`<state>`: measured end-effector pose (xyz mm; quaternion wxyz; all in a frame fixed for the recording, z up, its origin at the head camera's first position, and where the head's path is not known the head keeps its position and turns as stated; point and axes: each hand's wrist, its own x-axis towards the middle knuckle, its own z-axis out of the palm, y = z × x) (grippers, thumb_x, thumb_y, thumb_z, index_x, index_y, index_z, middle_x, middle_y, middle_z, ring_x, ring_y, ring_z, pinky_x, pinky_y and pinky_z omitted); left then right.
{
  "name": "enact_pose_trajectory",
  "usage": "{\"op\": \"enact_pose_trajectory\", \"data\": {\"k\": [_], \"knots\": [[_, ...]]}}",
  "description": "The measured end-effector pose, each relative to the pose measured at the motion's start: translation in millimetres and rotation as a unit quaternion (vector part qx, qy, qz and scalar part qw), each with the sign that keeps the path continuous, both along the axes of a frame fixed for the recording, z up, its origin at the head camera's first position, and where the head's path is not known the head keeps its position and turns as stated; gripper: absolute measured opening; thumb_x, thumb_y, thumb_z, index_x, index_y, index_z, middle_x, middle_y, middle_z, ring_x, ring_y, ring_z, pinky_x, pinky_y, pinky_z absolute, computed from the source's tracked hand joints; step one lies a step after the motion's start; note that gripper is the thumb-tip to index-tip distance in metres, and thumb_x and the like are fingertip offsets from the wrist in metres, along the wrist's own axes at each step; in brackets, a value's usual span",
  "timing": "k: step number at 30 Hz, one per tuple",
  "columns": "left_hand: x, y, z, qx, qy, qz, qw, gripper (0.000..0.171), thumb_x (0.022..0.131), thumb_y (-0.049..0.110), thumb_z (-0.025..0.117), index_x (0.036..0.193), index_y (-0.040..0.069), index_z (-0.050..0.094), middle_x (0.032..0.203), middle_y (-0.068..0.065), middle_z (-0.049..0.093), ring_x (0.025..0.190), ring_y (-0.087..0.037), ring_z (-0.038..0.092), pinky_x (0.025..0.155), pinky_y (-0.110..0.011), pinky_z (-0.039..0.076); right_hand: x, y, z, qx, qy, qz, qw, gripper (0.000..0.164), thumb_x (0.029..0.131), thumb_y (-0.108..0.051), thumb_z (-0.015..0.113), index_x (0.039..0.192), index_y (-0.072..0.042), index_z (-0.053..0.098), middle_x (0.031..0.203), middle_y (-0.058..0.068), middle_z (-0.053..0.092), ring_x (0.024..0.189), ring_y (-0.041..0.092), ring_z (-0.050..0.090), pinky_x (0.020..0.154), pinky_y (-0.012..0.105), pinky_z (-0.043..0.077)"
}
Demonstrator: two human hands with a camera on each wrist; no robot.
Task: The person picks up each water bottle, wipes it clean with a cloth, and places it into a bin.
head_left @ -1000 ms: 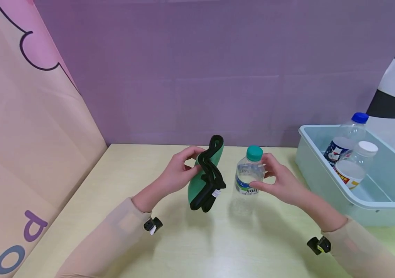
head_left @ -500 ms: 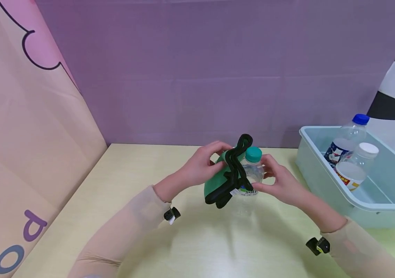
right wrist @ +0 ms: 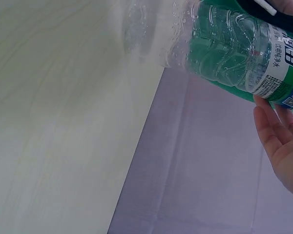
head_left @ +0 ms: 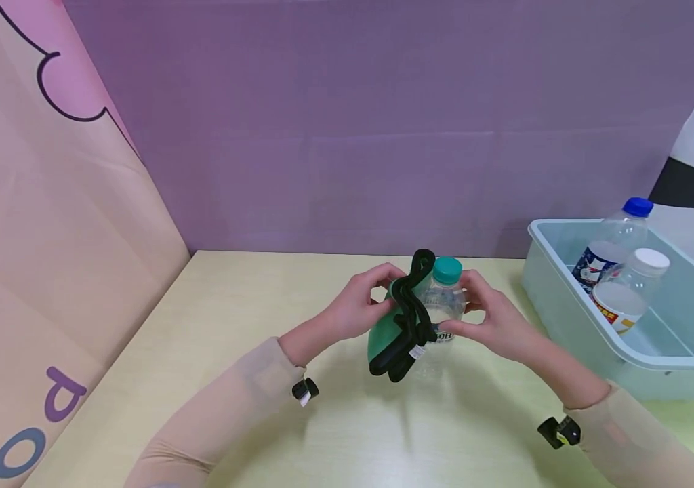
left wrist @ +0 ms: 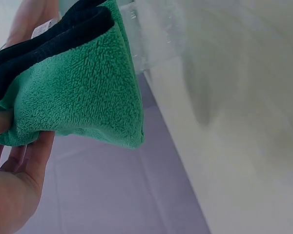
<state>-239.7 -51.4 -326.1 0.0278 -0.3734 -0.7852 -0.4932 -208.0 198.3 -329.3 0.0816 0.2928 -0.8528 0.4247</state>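
My left hand pinches a folded green towel with a black edge band and a small white tag. The towel lies against the left side of a clear plastic bottle and covers part of it in the head view. With thumb and fingers curled round its label, my right hand holds this bottle upright. A teal cap tops it. Water drops and ridges show on the bottle's lower part in the right wrist view, with the green cloth right behind.
A light blue plastic bin stands on the right of the table. Inside lean a blue-capped bottle and a white-capped bottle. A purple cloth backdrop rises along the table's far edge.
My left hand has carried the towel rightward from beside the bottle to against it, then shifted it slightly downward. The right hand and bottle have stayed almost in place.
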Motion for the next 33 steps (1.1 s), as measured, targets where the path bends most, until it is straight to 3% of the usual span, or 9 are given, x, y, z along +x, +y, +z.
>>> {"op": "enact_pose_trajectory", "data": {"k": [12, 17, 23, 28, 33], "knots": [[-3.2, -3, -37.8, -0.041, 0.003, -0.024, 0.9989, 0.023, 0.085, -0.013, 0.058, 0.1, 0.004, 0.057, 0.094, -0.006, 0.062, 0.09, -0.023, 0.059, 0.048, -0.02, 0.043, -2.1, 0, 0.1, 0.009, 0.014, 0.006, 1.0, 0.058, 0.08, -0.006, 0.079, 0.125, -0.004, 0.044, 0.115, 0.012, 0.058, 0.094, 0.027, 0.063, 0.08, 0.035, 0.053], [-2.8, -3, -43.4, -0.038, 0.0, -0.019, 0.9991, 0.023, 0.085, -0.014, 0.057, 0.1, 0.004, 0.057, 0.095, -0.006, 0.063, 0.09, -0.022, 0.059, 0.048, -0.02, 0.042, -1.3, 0, 0.6, 0.003, 0.006, 0.01, 1.0, 0.058, 0.08, -0.005, 0.079, 0.126, -0.004, 0.044, 0.116, 0.012, 0.058, 0.094, 0.027, 0.063, 0.08, 0.036, 0.053], [2.1, -2, -35.2, 0.001, -0.006, -0.001, 1.0, 0.024, 0.087, -0.013, 0.058, 0.104, 0.004, 0.058, 0.094, -0.007, 0.063, 0.09, -0.022, 0.058, 0.053, -0.024, 0.051, -1.1, -1, 1.1, 0.006, 0.005, 0.012, 1.0, 0.057, 0.08, -0.007, 0.079, 0.127, -0.004, 0.044, 0.116, 0.011, 0.058, 0.094, 0.026, 0.063, 0.081, 0.035, 0.053], [2.2, 1, -17.9, 0.05, -0.007, -0.002, 0.9987, 0.022, 0.09, -0.01, 0.058, 0.108, 0.003, 0.059, 0.094, -0.009, 0.062, 0.092, -0.022, 0.058, 0.062, -0.028, 0.056, -1.3, 0, 1.5, 0.012, 0.007, 0.011, 1.0, 0.057, 0.081, -0.008, 0.079, 0.127, -0.005, 0.044, 0.116, 0.011, 0.058, 0.095, 0.026, 0.063, 0.083, 0.034, 0.053], [3.4, 3, 1.3, 0.068, -0.003, -0.002, 0.9977, 0.023, 0.091, -0.007, 0.06, 0.112, 0.002, 0.061, 0.098, -0.009, 0.061, 0.094, -0.021, 0.057, 0.066, -0.029, 0.056, -1.3, 0, 1.8, 0.017, 0.004, 0.013, 1.0, 0.059, 0.08, -0.006, 0.079, 0.127, -0.004, 0.043, 0.115, 0.013, 0.058, 0.094, 0.026, 0.062, 0.085, 0.036, 0.052]]}}
